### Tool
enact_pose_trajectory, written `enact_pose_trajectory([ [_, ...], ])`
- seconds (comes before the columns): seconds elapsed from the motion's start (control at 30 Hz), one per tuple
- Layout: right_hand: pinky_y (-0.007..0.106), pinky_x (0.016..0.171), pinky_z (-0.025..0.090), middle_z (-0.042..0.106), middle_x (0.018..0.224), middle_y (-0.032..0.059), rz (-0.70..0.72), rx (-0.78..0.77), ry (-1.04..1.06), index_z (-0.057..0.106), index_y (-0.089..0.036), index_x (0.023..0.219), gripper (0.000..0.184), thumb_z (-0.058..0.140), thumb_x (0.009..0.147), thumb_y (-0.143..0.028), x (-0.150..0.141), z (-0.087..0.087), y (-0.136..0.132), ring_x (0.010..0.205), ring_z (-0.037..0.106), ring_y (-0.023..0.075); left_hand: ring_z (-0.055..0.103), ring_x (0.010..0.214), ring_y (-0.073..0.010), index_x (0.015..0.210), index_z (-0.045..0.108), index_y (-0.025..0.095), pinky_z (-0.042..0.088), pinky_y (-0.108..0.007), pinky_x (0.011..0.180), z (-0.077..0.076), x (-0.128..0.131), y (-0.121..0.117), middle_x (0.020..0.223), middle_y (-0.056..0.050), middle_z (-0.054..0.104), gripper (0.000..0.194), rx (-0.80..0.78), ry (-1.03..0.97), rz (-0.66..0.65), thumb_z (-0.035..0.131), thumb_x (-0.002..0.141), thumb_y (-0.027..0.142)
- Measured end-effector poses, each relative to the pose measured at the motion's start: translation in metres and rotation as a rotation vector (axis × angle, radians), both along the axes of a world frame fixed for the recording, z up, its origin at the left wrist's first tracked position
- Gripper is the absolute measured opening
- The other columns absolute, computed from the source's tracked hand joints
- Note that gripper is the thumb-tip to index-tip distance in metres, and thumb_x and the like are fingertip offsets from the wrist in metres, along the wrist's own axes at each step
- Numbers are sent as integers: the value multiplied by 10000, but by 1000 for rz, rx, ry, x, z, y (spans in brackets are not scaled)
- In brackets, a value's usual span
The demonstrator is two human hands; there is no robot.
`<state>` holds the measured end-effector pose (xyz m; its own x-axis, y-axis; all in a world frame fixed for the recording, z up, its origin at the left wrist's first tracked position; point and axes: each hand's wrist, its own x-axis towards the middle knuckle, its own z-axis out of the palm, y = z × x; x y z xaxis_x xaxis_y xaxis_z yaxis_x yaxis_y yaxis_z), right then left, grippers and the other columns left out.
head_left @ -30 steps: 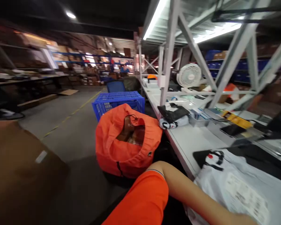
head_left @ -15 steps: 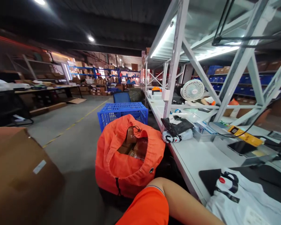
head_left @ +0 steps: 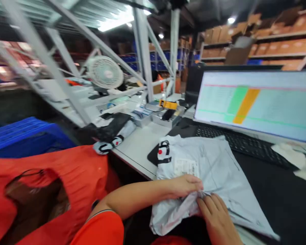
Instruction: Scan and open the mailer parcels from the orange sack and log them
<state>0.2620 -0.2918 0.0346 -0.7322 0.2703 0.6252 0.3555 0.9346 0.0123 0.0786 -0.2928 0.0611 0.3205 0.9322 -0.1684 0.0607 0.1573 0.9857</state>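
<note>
A large white plastic mailing bag (head_left: pixel 214 163) with a printed label and a black logo with a red dot lies at the desk's front edge, partly hanging over it. My left hand (head_left: pixel 186 186) is closed on the bag's crumpled front part, thumb and fingers pinching the plastic. Close beside it, my right hand (head_left: pixel 214 211) grips the same bunched film with curled fingers. What the bag contains is hidden. Under it lies a black desk mat (head_left: pixel 285 200).
An orange sack (head_left: pixel 86 170) holding brown boxes stands at left, before a blue crate (head_left: pixel 33 134). Behind the bag are a keyboard (head_left: pixel 244 144) and a monitor (head_left: pixel 255 102). Black and white parcels (head_left: pixel 114 131), trays with a phone, a fan (head_left: pixel 105 72) and frame posts line the table.
The view has swung right from the sack and aisle to the desk and monitor. Both hands now show on the white mailing bag; earlier no hand was visible, only an arm.
</note>
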Motion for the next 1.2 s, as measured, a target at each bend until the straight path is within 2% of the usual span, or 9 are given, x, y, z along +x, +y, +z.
enact_pose_trajectory([
  [0.2,442,1064,404,496,801,39,-30,-166,-127,540,-185,784,153,528,770,-34,-10,24,-8,811,476,225,425,615,-141,826,574,209,364,-274,538,9,6,-11,694,-11,466,306,-203,-191,-71,704,851,484],
  [0.43,414,1110,380,452,743,7,87,-146,-91,551,-186,741,222,509,959,-194,16,27,-2,782,451,185,185,524,-60,735,475,180,145,-242,513,25,-38,-6,607,86,287,512,-279,-287,-57,720,800,625],
  [0.57,419,1137,337,622,1043,31,200,39,-22,648,-186,913,104,567,978,-176,27,23,6,1029,521,193,238,551,-66,777,462,183,190,-240,536,28,-35,-3,665,75,344,498,-233,-227,-51,649,849,640],
  [0.67,378,1000,396,634,1186,36,241,134,-84,666,-182,977,124,553,1018,-212,26,28,12,1103,525,202,317,610,-104,768,429,200,278,-255,584,38,-26,-1,683,57,373,475,9,43,-42,487,945,637],
  [0.77,380,868,394,651,1096,73,127,41,-148,614,-168,874,296,495,1067,-358,23,34,17,998,537,228,401,703,-136,777,437,204,349,-277,668,49,-21,-2,750,22,452,423,343,341,-32,361,1021,541],
  [0.87,394,819,365,634,1087,77,77,13,-237,584,-172,914,276,554,1035,-418,23,40,22,918,513,234,446,710,-139,802,457,209,383,-275,675,54,-19,-3,766,14,506,371,513,477,-72,301,1055,430],
  [1.0,387,695,310,603,993,68,16,52,-337,597,-161,1071,355,664,960,-491,24,48,29,813,463,231,520,749,-156,849,515,201,438,-287,698,56,-15,-4,818,-22,599,315,824,694,-63,307,1060,311],
  [1.1,378,625,238,522,786,33,48,73,-354,560,-185,839,332,622,991,-474,25,55,35,720,398,214,579,863,-192,945,574,184,467,-337,807,55,-8,-8,947,-73,663,235,1195,828,-204,394,1039,302],
  [1.2,375,605,189,499,753,26,125,82,-347,516,-202,769,345,550,1043,-408,30,61,40,723,385,215,595,863,-218,997,578,172,469,-350,775,51,-2,-12,1005,-90,664,346,1205,893,-397,532,968,513],
])
